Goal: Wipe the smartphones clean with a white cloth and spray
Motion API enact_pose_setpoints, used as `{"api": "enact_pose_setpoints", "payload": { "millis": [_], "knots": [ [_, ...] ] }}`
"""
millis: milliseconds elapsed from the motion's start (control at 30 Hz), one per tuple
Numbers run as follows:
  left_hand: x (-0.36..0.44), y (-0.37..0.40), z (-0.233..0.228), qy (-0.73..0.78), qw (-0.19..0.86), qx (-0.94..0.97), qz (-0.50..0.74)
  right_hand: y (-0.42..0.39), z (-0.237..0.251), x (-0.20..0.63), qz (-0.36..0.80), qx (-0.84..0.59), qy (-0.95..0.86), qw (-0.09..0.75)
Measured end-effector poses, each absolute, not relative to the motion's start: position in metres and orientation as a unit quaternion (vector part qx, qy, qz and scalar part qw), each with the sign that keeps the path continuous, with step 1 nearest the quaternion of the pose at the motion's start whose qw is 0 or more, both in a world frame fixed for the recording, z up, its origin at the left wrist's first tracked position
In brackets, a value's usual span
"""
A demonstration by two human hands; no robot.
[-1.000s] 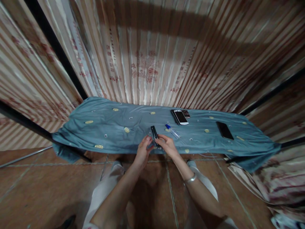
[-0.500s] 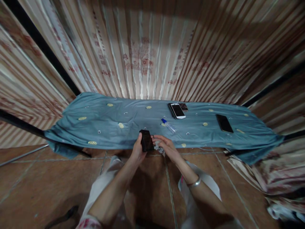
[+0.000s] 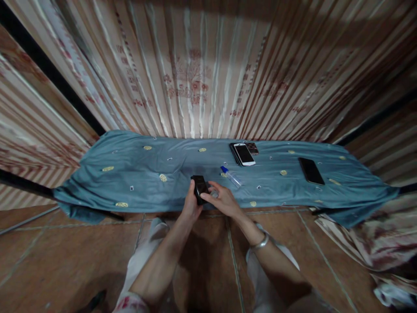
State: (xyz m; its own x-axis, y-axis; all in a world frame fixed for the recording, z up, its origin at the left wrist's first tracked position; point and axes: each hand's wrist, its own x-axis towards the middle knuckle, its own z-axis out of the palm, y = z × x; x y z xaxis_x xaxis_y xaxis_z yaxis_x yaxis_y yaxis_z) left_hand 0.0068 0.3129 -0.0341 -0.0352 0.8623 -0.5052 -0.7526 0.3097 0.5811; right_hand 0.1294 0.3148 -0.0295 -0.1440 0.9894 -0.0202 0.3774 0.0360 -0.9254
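- Left hand [image 3: 190,205] closed around black phone [image 3: 199,188], above desk [image 3: 137,174] edge.
- Right hand [image 3: 221,200] fingers [image 3: 212,186] loosely curled, touching phone's side.
- Blue-capped tube [image 3: 230,175] lying near.

Two hands, left hand [image 3: 191,204] and right hand [image 3: 221,199], at lower centre. One dark phone [image 3: 199,188] between them. One white phone [image 3: 245,154] upper centre, one black phone [image 3: 311,171] at right. One blue-capped tube [image 3: 230,175]. One blue cloth [image 3: 137,174].
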Motion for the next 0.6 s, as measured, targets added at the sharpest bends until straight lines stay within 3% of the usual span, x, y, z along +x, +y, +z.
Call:
{"api": "enact_pose_setpoints", "payload": {
  "millis": [100,300,500,600],
  "knots": [
    [0.012,0.319,-0.037,0.423,0.692,0.070,0.581,0.315,-0.032,0.122,0.367,-0.565,-0.664,0.323],
    [0.014,0.321,-0.037,0.435,0.662,0.089,0.604,0.327,-0.032,0.118,0.354,-0.617,-0.638,0.294],
    [0.012,0.315,-0.045,0.489,0.596,0.079,0.632,0.353,-0.036,0.115,0.224,-0.665,-0.675,0.229],
    [0.012,0.313,-0.048,0.502,0.589,0.096,0.626,0.361,-0.042,0.117,0.237,-0.663,-0.669,0.237]
  ]
}}
